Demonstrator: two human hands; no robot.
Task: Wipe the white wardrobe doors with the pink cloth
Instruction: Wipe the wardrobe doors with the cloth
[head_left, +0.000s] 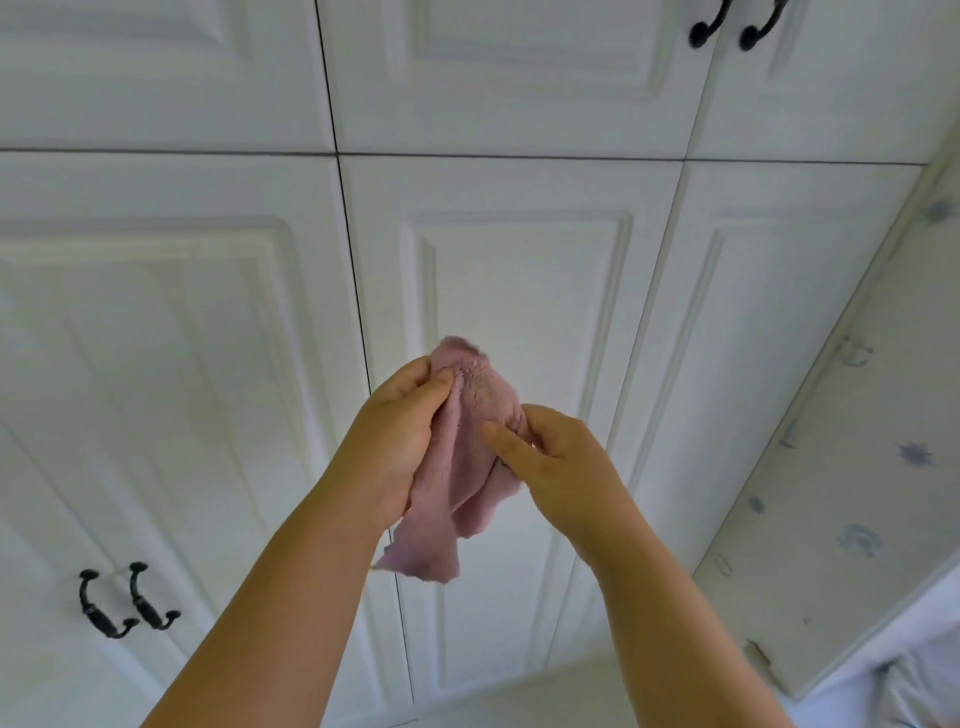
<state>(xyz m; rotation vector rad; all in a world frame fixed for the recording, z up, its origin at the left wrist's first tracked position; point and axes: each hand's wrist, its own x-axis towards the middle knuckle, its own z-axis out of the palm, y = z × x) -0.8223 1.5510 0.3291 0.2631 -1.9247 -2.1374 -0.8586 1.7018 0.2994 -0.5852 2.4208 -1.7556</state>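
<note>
A pink cloth (462, 457) hangs crumpled between both hands, in front of the white wardrobe doors (519, 291). My left hand (395, 436) pinches its upper left edge with thumb and fingers. My right hand (561, 462) grips the cloth's right side, thumb across the fabric. The cloth's lower corner dangles below the hands. The cloth is held away from the door surface, not pressed on it.
Two black handles (124, 597) sit on the lower left doors, and another pair (727, 26) on the upper doors at top right. A wall with star-patterned wallpaper (857, 441) meets the wardrobe on the right.
</note>
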